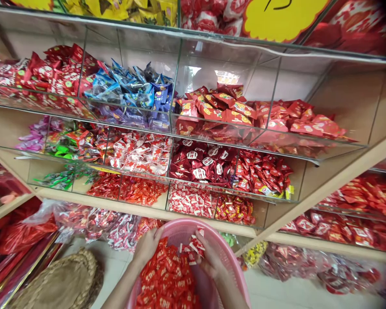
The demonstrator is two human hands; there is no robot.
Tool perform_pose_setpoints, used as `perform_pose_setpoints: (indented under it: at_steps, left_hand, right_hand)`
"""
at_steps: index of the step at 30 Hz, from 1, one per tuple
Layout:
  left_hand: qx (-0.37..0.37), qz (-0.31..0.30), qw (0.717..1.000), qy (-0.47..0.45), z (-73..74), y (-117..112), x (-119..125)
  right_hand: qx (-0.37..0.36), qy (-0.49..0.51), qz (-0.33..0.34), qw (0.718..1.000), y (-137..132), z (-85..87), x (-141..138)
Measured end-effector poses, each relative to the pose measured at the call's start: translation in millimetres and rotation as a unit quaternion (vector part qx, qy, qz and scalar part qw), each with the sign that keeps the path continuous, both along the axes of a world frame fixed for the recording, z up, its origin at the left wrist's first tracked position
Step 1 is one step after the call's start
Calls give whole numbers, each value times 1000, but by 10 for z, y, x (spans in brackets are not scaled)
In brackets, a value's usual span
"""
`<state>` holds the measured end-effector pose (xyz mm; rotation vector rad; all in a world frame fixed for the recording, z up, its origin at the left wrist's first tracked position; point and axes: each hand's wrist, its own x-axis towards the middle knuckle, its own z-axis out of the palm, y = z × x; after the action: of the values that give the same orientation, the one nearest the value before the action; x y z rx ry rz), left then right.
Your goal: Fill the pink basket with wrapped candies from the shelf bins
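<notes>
A pink plastic basket (227, 253) sits low in the middle, holding a heap of small red wrapped candies (167, 277). My left hand (147, 246) rests on the basket's left rim with fingers curled over the edge and the candies. Inside the basket, my right hand (209, 257) is closed round several red-and-white wrapped candies (194, 246).
Clear acrylic bins (176, 124) on wooden shelves hold wrapped sweets: red, blue (131, 88), purple, green (62, 148), dark red (202, 165). Bags of candy (93, 221) lie on the floor under the shelf. A woven straw basket (61, 283) is at lower left.
</notes>
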<state>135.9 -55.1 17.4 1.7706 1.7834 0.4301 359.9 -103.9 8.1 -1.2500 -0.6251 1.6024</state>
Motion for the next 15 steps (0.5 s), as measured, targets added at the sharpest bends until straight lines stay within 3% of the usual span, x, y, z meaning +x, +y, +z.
perform_pose_setpoints:
  at_steps: [3, 8, 15]
  left_hand:
    - [-3, 1, 1000, 2, 23, -8, 4]
    - [-3, -1, 1000, -9, 20, -22, -17]
    - [4, -7, 1000, 0, 23, -15, -12]
  right_hand:
    - [-65, 96, 0, 993, -31, -51, -60]
    - [-120, 124, -8, 985, -51, -69, -138]
    - [-136, 30, 16, 990, -78, -196, -126]
